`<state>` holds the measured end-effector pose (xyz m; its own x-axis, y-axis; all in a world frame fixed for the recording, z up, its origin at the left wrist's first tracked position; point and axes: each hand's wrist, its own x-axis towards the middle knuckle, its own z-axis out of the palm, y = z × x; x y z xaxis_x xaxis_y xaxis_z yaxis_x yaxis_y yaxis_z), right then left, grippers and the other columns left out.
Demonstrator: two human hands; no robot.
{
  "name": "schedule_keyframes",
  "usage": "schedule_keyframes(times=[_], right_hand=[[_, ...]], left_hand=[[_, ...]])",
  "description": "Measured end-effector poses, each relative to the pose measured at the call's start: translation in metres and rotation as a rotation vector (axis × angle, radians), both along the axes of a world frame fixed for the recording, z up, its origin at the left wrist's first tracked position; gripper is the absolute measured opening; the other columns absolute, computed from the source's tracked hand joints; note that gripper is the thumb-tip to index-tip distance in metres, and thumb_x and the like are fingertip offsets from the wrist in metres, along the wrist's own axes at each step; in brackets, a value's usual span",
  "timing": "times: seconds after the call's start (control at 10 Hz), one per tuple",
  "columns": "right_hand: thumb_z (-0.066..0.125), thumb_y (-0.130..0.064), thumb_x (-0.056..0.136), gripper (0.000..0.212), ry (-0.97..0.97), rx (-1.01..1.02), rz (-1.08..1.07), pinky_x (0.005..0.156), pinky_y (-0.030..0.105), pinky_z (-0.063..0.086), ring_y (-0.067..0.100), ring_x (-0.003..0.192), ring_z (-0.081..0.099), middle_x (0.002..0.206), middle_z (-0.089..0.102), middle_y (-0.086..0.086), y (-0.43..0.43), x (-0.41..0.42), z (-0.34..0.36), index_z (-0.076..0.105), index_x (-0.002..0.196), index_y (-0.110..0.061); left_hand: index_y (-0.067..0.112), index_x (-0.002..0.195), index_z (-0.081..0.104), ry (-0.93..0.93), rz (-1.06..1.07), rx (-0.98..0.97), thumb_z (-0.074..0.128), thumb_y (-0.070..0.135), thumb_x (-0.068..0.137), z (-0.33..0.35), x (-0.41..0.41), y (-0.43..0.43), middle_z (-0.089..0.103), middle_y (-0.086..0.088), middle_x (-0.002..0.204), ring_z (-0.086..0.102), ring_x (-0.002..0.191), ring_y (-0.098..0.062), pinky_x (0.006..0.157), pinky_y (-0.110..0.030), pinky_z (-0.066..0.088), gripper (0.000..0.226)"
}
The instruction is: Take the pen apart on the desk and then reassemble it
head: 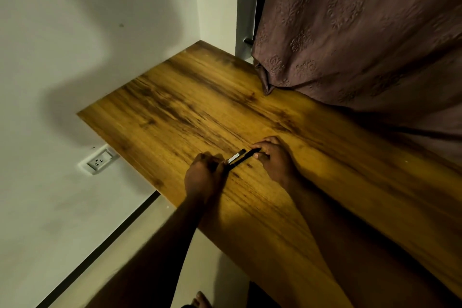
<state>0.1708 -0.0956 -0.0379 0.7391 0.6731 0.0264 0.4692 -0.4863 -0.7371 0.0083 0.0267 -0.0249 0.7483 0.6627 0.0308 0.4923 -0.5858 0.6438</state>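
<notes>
A dark pen (242,157) with a pale label near its clip end is held level just above the wooden desk (175,112). My left hand (203,176) pinches one end of it, and my right hand (275,157) grips the other end with thumb and fingers. The pen looks whole, in one piece; its tips are hidden inside my fingers. Both forearms reach in from the bottom of the view.
A brown patterned curtain (362,32) hangs over the desk's far right side. A white wall (75,32) borders the desk on the left, with a power socket (100,160) below the desk edge. Floor and a foot (200,300) show at the bottom.
</notes>
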Motion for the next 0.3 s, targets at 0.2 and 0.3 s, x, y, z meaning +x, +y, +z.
schedule_keyframes(times=[0.2, 0.3], right_hand=[[0.061, -0.003, 0.088, 0.038, 0.063, -0.125, 0.065, 0.090, 0.028, 0.048, 0.019, 0.108, 0.056, 0.126, 0.050, 0.005, -0.001, 0.011, 0.016, 0.061, 0.124, -0.015], [0.060, -0.005, 0.088, 0.034, 0.101, -0.225, 0.093, 0.100, 0.036, 0.046, 0.025, 0.117, 0.055, 0.129, 0.055, 0.012, 0.010, 0.022, 0.033, 0.061, 0.122, -0.011]], left_hand=[[0.027, 0.079, 0.067, -0.023, -0.041, -0.079, 0.044, 0.047, 0.095, -0.001, -0.001, 0.017, 0.063, 0.012, 0.071, 0.061, 0.070, -0.007, 0.059, -0.022, 0.045, 0.035], [0.015, 0.073, 0.069, 0.029, -0.043, -0.108, 0.054, 0.034, 0.094, 0.011, 0.013, 0.028, 0.060, 0.005, 0.062, 0.066, 0.069, -0.021, 0.048, -0.020, 0.030, 0.032]])
